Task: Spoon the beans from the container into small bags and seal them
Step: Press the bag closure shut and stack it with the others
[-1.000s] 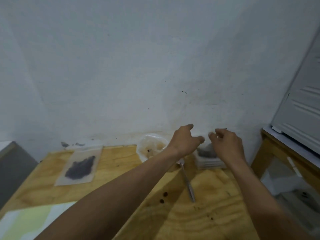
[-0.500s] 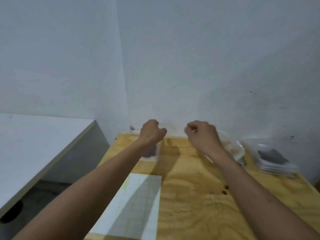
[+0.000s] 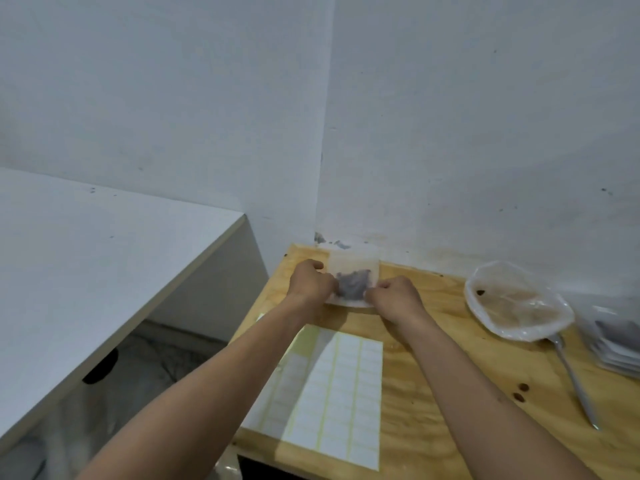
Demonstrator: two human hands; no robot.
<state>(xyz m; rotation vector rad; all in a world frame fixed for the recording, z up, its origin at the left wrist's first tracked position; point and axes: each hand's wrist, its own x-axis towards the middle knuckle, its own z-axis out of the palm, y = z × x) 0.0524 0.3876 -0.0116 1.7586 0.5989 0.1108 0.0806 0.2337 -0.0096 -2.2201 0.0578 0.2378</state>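
**Both hands on bean bag, back-left corner**

I see the small bag (image 3: 353,282), dark beans inside, at the table (image 3: 433,393) back-left corner by the wall. My left hand (image 3: 311,282) and right hand (image 3: 394,299) pinch its lower edge. Label sheet (image 3: 332,393) lies nearer me. Container (image 3: 516,303), spoon (image 3: 575,379), bag stack (image 3: 616,344) right.
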